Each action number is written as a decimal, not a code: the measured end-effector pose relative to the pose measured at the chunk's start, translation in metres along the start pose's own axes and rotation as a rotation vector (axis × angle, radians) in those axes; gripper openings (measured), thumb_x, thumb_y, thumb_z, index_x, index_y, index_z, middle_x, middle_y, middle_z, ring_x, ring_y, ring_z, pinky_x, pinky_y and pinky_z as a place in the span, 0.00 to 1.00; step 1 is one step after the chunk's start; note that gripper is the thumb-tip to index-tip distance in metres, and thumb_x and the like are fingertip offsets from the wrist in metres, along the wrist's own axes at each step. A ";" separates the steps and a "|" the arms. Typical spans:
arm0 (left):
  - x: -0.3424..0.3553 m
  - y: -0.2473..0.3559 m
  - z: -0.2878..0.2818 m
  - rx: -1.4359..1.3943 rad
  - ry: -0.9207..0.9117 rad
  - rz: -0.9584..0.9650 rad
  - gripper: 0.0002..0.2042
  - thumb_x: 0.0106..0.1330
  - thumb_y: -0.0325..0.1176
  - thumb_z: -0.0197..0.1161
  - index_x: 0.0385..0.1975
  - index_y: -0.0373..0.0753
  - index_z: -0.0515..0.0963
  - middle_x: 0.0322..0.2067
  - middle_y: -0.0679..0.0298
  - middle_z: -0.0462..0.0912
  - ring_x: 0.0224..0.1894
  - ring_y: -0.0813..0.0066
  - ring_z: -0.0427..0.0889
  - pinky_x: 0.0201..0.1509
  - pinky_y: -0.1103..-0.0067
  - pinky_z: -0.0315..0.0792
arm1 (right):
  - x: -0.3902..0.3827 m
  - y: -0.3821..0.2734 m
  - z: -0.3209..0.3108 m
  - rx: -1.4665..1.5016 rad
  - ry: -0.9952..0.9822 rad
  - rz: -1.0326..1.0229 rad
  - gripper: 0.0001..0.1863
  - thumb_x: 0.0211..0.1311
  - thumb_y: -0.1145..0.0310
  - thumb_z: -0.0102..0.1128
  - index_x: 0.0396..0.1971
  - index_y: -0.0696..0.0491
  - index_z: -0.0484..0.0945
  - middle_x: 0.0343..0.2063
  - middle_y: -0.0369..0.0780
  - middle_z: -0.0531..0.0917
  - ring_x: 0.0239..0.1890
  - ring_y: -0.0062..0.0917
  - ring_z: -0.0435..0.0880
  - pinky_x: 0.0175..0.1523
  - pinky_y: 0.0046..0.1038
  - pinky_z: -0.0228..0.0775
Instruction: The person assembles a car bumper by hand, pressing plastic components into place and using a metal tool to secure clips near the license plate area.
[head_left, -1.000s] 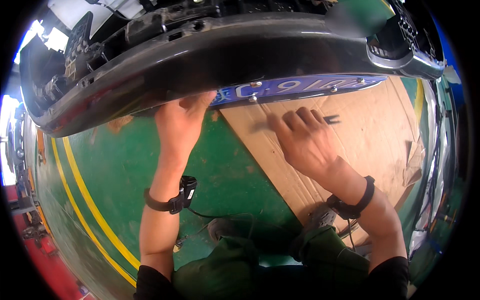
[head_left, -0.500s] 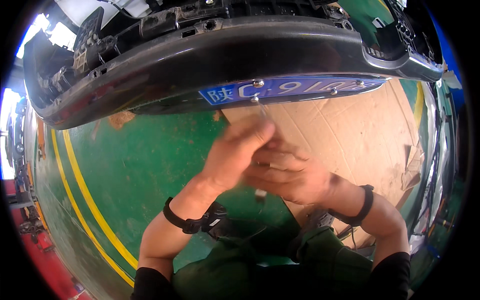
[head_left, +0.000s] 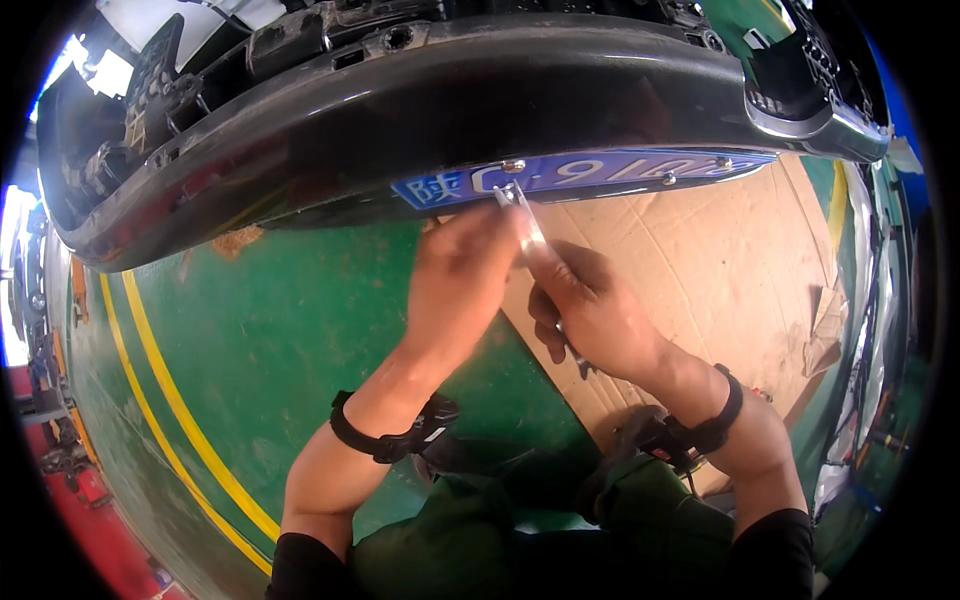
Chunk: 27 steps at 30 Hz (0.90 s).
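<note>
At far centre, an open-ended silver metal wrench (head_left: 533,232), clasped in the right hand (head_left: 600,310), meets a round silver bolt (head_left: 508,194) on the long blue metal number plate (head_left: 610,174); the blurred left hand (head_left: 453,285) has an unclear grip. Tilting the wrench could cause slipping.

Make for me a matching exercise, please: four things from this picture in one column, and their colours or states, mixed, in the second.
1. number plate
2. cardboard sheet
3. bumper
4. right hand

A. holds a silver metal tool
B. dark and glossy
C. blue with pale characters
D. brown, lying on the green floor

Pairs: 1-C; 2-D; 3-B; 4-A
</note>
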<state>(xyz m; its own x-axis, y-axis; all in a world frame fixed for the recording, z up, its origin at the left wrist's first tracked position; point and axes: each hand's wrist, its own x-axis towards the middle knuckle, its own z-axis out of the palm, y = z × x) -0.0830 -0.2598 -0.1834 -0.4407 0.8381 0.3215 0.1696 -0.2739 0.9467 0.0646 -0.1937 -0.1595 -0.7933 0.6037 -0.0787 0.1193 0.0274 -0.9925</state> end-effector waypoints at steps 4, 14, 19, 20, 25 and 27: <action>0.007 -0.013 -0.025 0.049 0.312 0.119 0.07 0.70 0.35 0.62 0.35 0.38 0.80 0.27 0.74 0.77 0.30 0.88 0.70 0.36 0.86 0.65 | 0.015 0.006 -0.012 -0.143 0.066 -0.077 0.22 0.79 0.54 0.42 0.31 0.56 0.73 0.16 0.32 0.69 0.15 0.16 0.67 0.22 0.20 0.62; 0.046 -0.042 -0.050 0.264 0.520 0.447 0.15 0.64 0.29 0.68 0.49 0.35 0.78 0.33 0.70 0.79 0.37 0.83 0.74 0.46 0.81 0.70 | 0.033 -0.009 -0.018 -0.164 0.048 0.027 0.23 0.78 0.53 0.42 0.29 0.56 0.72 0.14 0.33 0.67 0.14 0.16 0.66 0.22 0.21 0.61; 0.054 -0.034 -0.065 0.223 0.351 0.475 0.11 0.69 0.32 0.66 0.45 0.35 0.75 0.34 0.70 0.75 0.34 0.87 0.67 0.44 0.86 0.65 | 0.037 -0.007 -0.017 -0.209 0.017 0.003 0.24 0.78 0.52 0.43 0.29 0.56 0.72 0.15 0.33 0.68 0.14 0.16 0.66 0.22 0.21 0.61; 0.053 -0.031 -0.065 0.170 0.353 0.471 0.11 0.68 0.32 0.67 0.44 0.36 0.75 0.33 0.72 0.75 0.33 0.87 0.67 0.45 0.86 0.64 | 0.038 -0.009 -0.015 -0.213 0.033 0.001 0.24 0.78 0.52 0.43 0.28 0.56 0.72 0.15 0.32 0.68 0.14 0.16 0.66 0.21 0.21 0.61; 0.055 -0.035 -0.065 0.104 0.381 0.486 0.09 0.68 0.33 0.67 0.41 0.37 0.77 0.29 0.76 0.72 0.32 0.88 0.63 0.46 0.86 0.62 | 0.036 -0.008 -0.013 -0.176 0.040 0.047 0.24 0.78 0.52 0.43 0.28 0.56 0.72 0.15 0.32 0.68 0.14 0.15 0.66 0.21 0.21 0.61; 0.055 -0.036 -0.068 0.216 0.405 0.463 0.07 0.69 0.33 0.67 0.38 0.38 0.78 0.26 0.77 0.68 0.30 0.89 0.61 0.42 0.87 0.60 | 0.035 -0.009 -0.013 -0.162 0.042 0.068 0.23 0.78 0.52 0.43 0.28 0.56 0.72 0.15 0.32 0.68 0.14 0.15 0.66 0.20 0.21 0.61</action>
<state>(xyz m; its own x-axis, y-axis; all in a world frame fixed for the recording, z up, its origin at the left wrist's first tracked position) -0.1734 -0.2362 -0.1986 -0.5697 0.4006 0.7176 0.5766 -0.4273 0.6963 0.0434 -0.1627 -0.1523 -0.7548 0.6413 -0.1377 0.2689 0.1110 -0.9568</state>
